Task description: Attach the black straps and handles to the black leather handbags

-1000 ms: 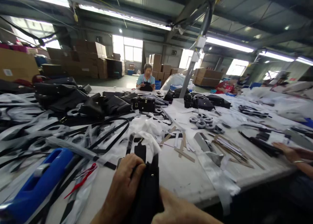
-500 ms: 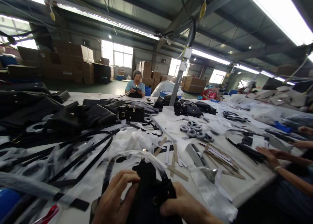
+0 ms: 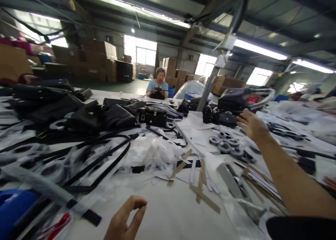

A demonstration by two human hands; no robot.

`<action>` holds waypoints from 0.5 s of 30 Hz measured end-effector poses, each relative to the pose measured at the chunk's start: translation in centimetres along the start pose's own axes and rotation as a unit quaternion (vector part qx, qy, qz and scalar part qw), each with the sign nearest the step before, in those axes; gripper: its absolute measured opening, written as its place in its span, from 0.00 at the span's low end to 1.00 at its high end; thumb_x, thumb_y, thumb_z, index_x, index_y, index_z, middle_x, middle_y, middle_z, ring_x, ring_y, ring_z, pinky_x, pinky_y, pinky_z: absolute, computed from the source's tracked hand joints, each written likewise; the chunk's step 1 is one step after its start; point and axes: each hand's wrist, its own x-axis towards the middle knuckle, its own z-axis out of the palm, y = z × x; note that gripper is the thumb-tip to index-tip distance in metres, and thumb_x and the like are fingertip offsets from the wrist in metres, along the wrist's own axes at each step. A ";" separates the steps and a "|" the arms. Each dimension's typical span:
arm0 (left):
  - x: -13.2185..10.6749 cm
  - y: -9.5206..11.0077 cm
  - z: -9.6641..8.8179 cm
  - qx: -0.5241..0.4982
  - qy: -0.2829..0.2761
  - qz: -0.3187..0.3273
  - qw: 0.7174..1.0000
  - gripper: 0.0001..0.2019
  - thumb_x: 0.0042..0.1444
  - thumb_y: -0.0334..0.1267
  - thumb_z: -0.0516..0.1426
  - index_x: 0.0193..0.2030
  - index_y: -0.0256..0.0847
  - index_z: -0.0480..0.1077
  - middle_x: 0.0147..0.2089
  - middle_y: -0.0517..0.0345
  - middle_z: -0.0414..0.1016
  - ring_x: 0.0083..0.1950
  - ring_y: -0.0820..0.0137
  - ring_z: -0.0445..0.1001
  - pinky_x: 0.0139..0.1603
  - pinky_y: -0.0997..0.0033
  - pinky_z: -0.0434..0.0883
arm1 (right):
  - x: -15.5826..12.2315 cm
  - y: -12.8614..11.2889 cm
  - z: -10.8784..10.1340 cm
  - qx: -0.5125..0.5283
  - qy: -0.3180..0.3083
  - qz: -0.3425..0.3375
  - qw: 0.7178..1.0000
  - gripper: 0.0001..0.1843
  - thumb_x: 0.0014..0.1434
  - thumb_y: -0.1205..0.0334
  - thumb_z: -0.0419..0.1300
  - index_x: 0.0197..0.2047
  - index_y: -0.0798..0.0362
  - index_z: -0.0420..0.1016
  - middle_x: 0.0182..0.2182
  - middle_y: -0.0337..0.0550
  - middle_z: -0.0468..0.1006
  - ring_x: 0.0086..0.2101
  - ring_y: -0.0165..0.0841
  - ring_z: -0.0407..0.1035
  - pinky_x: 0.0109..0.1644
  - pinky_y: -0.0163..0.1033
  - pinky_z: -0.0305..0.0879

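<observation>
My right arm is stretched out to the back right. My right hand (image 3: 252, 125) is open, fingers spread, with nothing in it. Just beyond its fingertips a black handbag (image 3: 232, 99) lies tilted on or just above other black bags, slightly blurred, its pale wrapped handles (image 3: 265, 93) pointing right. I cannot tell whether the fingers still touch it. Low in front of me, my left hand (image 3: 128, 217) hangs above the white tabletop (image 3: 168, 212). Its thumb and forefinger curve towards each other with a small gap and nothing visible between them.
Black bags (image 3: 86, 117) are piled at the left. Crumpled white wrapping (image 3: 152, 150), tan strips (image 3: 207, 198), a grey tape dispenser (image 3: 231, 180) and several tape rolls (image 3: 224, 147) lie about. A co-worker (image 3: 158, 84) sits opposite; another person's hand (image 3: 330, 182) shows at the right edge.
The black handbag has gone from between my hands to the bags at the back right. My right hand has reached out that way and opened. My left hand has let go. The view has shifted left.
</observation>
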 end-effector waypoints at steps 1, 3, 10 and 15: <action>0.3 -0.2 0.8 -0.007 -0.031 -0.005 0.999 0.11 0.62 0.47 0.55 0.38 0.44 0.73 0.35 0.59 0.78 0.38 0.69 0.77 0.41 0.78 0.74 | -0.7 2.1 1.7 -0.015 -0.051 0.022 0.998 0.08 0.62 0.59 0.56 0.45 0.50 0.69 0.48 0.52 0.76 0.40 0.31 0.75 0.43 0.37 0.70; 1.0 -0.9 2.4 -0.021 -0.070 -0.023 0.997 0.09 0.63 0.41 0.53 0.38 0.42 0.72 0.34 0.58 0.77 0.38 0.69 0.76 0.41 0.77 0.72 | -3.4 6.7 5.6 -0.075 -0.210 0.086 0.971 0.10 0.57 0.60 0.62 0.42 0.53 0.73 0.42 0.52 0.79 0.37 0.36 0.77 0.44 0.42 0.72; 2.2 -6.1 7.6 -0.042 -0.125 -0.028 0.991 0.09 0.54 0.26 0.51 0.35 0.39 0.71 0.32 0.57 0.76 0.34 0.71 0.74 0.38 0.76 0.68 | -13.8 15.0 16.8 -0.417 -0.644 -0.063 0.638 0.22 0.52 0.55 0.63 0.50 0.53 0.79 0.43 0.46 0.81 0.42 0.41 0.75 0.49 0.42 0.69; 2.1 -9.9 10.1 -0.047 -0.148 -0.003 0.988 0.11 0.49 0.25 0.52 0.36 0.39 0.72 0.32 0.56 0.77 0.33 0.70 0.74 0.37 0.74 0.69 | -16.0 14.6 21.8 -0.385 -0.694 -0.065 0.605 0.22 0.56 0.54 0.61 0.53 0.51 0.78 0.42 0.44 0.82 0.41 0.37 0.75 0.46 0.38 0.68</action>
